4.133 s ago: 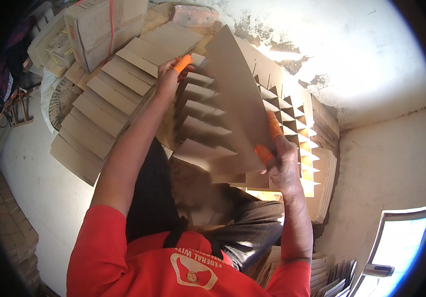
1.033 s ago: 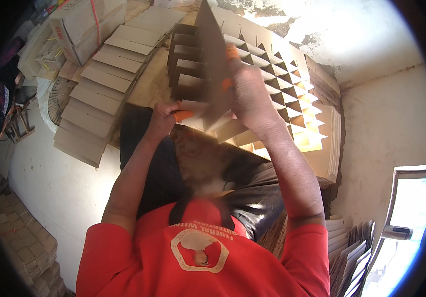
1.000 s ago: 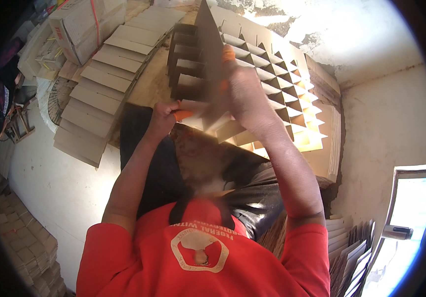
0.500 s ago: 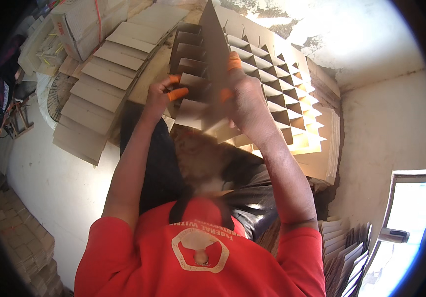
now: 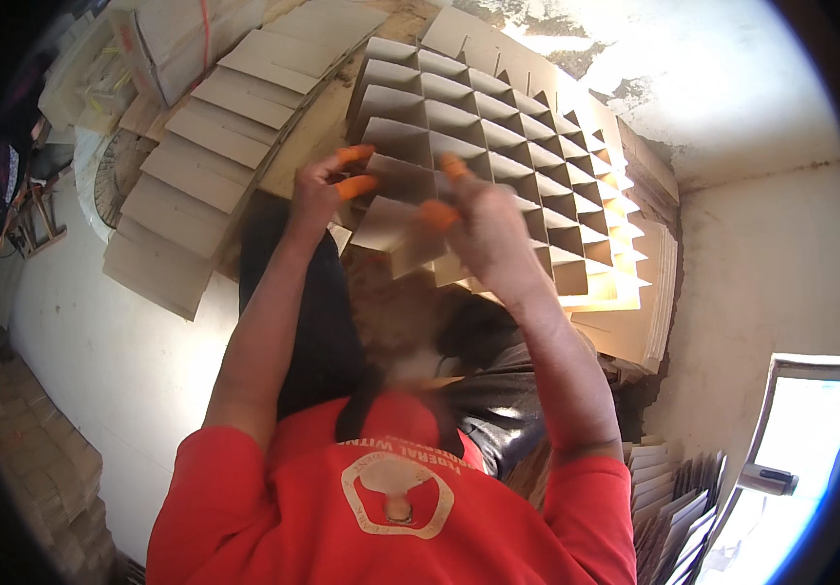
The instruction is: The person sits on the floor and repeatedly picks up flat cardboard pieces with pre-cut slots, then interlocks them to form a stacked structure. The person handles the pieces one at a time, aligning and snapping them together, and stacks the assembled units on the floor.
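A grid of interlocked cardboard divider strips (image 5: 459,122) lies in front of me, its cells standing open upward. My left hand (image 5: 320,185) is at the grid's near left side, with orange covers on its thumb and finger. Those two fingertips straddle the end of a cardboard strip (image 5: 402,178), pinching it. Over the near middle cells is my right hand (image 5: 483,224), blurred by motion. Its orange-covered finger and thumb are apart, and no piece shows between them.
Overlapping flat cardboard strips (image 5: 195,171) fan out at the left. A cardboard box (image 5: 171,49) stands at the far left. More flat cardboard (image 5: 639,336) is stacked under the grid's right side. Upright pieces (image 5: 673,497) stand at the lower right, beside the wall.
The tall cardboard strip that my right hand held upright has gone down into the grid. My right hand has let go and dropped slightly; the left has stayed nearly in place.
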